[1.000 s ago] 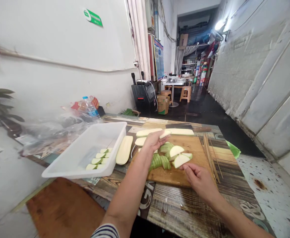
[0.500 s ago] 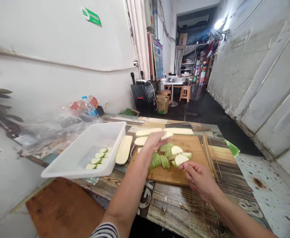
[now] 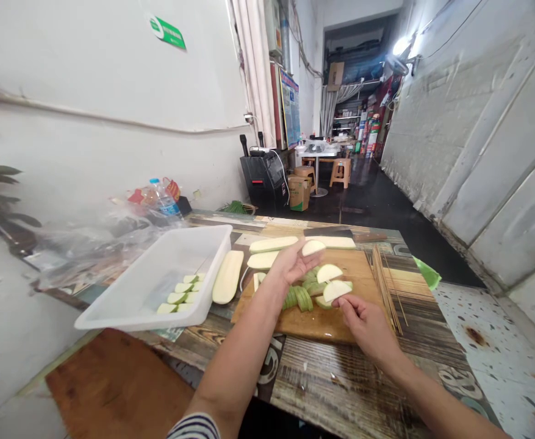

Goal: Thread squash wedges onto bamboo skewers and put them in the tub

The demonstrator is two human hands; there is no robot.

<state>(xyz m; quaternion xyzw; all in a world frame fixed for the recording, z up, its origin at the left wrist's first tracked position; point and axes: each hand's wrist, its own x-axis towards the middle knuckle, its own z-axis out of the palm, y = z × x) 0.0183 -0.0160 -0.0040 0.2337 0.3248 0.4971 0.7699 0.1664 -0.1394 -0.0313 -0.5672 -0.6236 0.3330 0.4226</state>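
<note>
Grips pale half-moon squash slice in left hand. Rests half-curled right hand on white wedge slice just ahead, atop brown wooden board.

Tallying across the frame. I'm working with two hands: left hand, right hand. Centre: I'm counting one cutting board, one knife, one skewer bundle, four long peeled halves. Left: one white tub, holding roughly six tub slices. One slice is sitting at my left fingertips. The heap is overlapping too much for counting.
</note>
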